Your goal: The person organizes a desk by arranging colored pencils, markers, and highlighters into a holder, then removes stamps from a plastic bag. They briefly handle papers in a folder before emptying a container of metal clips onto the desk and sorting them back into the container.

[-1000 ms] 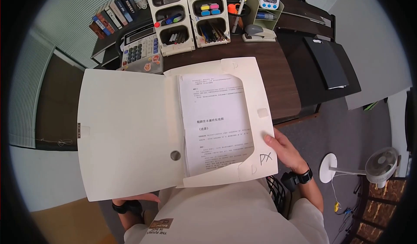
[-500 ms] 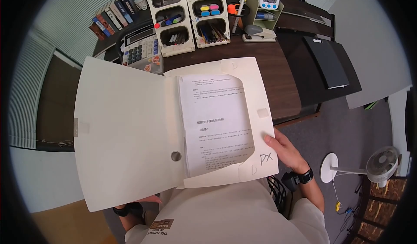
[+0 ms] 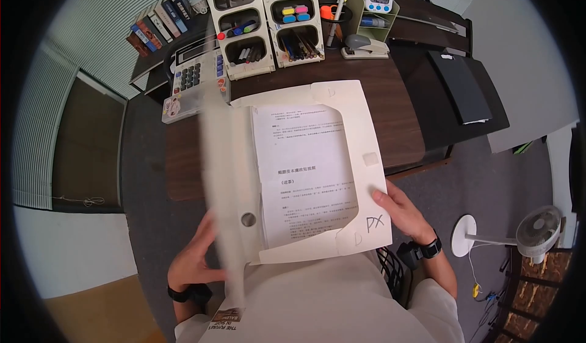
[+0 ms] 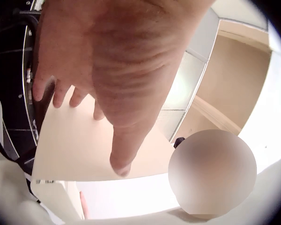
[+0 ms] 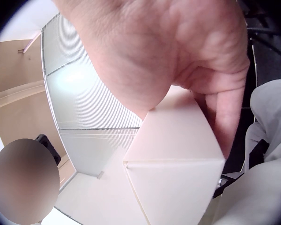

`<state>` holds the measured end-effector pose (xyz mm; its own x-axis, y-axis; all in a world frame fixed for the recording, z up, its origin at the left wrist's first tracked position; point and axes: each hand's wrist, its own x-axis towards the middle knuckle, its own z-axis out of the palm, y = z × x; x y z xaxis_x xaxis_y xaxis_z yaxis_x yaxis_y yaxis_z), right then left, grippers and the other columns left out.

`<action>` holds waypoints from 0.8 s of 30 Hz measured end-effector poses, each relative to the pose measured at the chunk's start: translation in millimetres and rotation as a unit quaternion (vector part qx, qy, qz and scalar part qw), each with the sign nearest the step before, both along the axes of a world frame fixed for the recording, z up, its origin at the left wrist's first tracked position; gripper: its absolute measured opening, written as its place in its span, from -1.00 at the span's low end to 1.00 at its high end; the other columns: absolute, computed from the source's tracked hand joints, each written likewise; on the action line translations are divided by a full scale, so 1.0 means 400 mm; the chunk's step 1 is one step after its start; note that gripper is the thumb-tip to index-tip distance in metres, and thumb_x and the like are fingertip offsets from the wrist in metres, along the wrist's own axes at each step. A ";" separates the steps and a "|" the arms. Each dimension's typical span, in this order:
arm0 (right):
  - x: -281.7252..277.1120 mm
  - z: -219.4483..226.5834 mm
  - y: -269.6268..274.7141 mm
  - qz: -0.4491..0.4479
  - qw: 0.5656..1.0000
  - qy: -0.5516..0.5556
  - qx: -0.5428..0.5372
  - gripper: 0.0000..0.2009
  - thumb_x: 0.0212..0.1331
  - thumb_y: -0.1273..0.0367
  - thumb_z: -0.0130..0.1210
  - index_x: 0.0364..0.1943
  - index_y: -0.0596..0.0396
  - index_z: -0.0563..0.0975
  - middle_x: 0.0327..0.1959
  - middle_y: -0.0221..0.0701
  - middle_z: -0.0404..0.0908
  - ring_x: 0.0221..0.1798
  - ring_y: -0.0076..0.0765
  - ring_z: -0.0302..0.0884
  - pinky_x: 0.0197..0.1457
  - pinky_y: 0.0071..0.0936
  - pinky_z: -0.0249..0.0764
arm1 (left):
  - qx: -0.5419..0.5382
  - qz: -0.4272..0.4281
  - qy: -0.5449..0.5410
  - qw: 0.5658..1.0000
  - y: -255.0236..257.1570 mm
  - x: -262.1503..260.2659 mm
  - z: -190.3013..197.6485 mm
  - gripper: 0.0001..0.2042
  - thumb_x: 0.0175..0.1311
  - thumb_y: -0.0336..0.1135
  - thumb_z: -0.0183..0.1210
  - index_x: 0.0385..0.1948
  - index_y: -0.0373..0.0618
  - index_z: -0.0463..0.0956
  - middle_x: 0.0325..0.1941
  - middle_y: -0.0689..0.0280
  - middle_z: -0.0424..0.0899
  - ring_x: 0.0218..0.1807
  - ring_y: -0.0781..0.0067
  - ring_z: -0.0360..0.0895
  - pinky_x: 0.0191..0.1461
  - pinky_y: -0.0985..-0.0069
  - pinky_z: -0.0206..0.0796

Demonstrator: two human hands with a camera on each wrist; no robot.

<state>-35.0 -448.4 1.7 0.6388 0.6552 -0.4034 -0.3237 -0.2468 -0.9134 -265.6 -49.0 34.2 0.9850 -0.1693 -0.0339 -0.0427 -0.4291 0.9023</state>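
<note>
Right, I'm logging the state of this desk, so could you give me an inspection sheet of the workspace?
Surface: dark brown wooden desk, partly hidden.
Job's things: open cream cardboard folder containing printed white pages; cover blurred.
Clutter: white plastic pen racks, white-and-grey stapler, white keypad device.
Hands: right hand grips the folder's right edge; left hand open, at the cover's outer side.
Cables: thin white cord near white fan.
Surroundings: row of books, window blinds.
</note>
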 end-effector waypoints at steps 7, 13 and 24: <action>-0.002 0.002 0.000 -0.006 1.000 -0.005 -0.001 -0.34 0.61 0.09 0.02 0.60 0.16 0.17 0.42 -0.26 0.48 0.38 -0.45 0.45 0.44 -0.39 0.41 | 0.139 -0.072 -0.063 0.986 -0.071 0.087 -0.009 -0.17 0.17 0.17 0.47 0.47 0.01 0.43 0.75 -0.06 -0.10 0.73 -0.26 -0.16 0.67 -0.13 -0.17; 0.000 -0.049 -0.024 -0.018 0.994 -0.071 -0.078 -0.31 0.67 -0.07 -0.26 0.59 0.18 0.20 0.19 -0.33 0.60 0.16 -0.49 0.53 0.24 -0.48 0.48 | 0.158 -0.100 -0.057 0.981 -0.094 0.108 0.007 -0.34 0.21 -0.05 0.47 0.37 0.00 0.55 0.71 0.07 0.13 0.73 -0.23 -0.15 0.67 -0.12 -0.08; -0.012 -0.001 0.001 0.019 0.996 -0.091 0.000 -0.30 0.55 0.00 0.07 0.54 0.20 0.24 0.13 -0.35 0.60 0.09 -0.51 0.51 0.18 -0.45 0.50 | 0.143 -0.083 -0.087 0.982 -0.111 0.137 0.011 -0.51 0.21 -0.49 0.37 0.25 -0.05 0.65 0.65 0.12 0.26 0.71 -0.15 0.00 0.67 -0.03 0.00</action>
<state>-39.7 -447.9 1.3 0.6759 0.6803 -0.2837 -0.1438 -0.2558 -0.9560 -210.6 -93.3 38.5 0.9401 -0.3351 0.0622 -0.2751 -0.6383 0.7190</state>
